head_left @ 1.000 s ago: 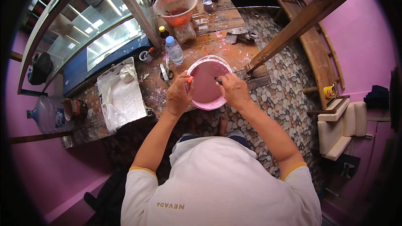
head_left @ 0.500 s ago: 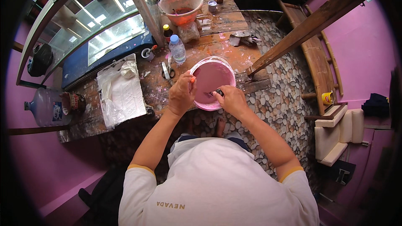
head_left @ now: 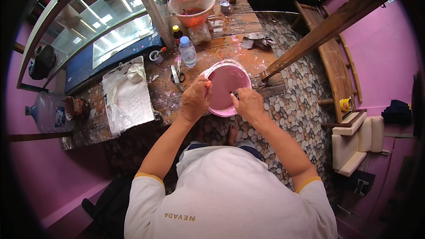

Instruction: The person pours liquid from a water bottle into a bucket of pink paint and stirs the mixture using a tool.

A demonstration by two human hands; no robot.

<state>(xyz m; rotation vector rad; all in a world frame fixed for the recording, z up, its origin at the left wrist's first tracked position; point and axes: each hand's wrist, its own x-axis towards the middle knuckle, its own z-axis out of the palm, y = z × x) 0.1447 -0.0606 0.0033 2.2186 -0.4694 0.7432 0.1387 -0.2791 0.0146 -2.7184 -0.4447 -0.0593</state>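
Observation:
A bucket of pink paint (head_left: 246, 79) stands at the front edge of the paint-stained table. At its left rim, my left hand (head_left: 194, 101) is closed around something with a small orange end (head_left: 208, 84); the rest of that thing is hidden. My right hand (head_left: 250, 107) is over the bucket's near right side. Its fingers are wrapped round a black handle (head_left: 235, 93), whose lower part cannot be made out against the paint. Scissors (head_left: 180, 78) lie left of the bucket, and a clear water bottle (head_left: 188, 54) stands behind them.
A clipboard with white plastic sheeting (head_left: 128, 99) lies at left. Farther back are a dark bottle with a yellow cap (head_left: 177, 34), a small cup (head_left: 155, 57), an orange bucket (head_left: 195, 17) and a small tin (head_left: 225, 7). A wooden post (head_left: 318, 33) slants beside the table's right side.
Both hands have shifted slightly to the right. My right hand has turned a little over the paint, and the bucket sits slightly farther right.

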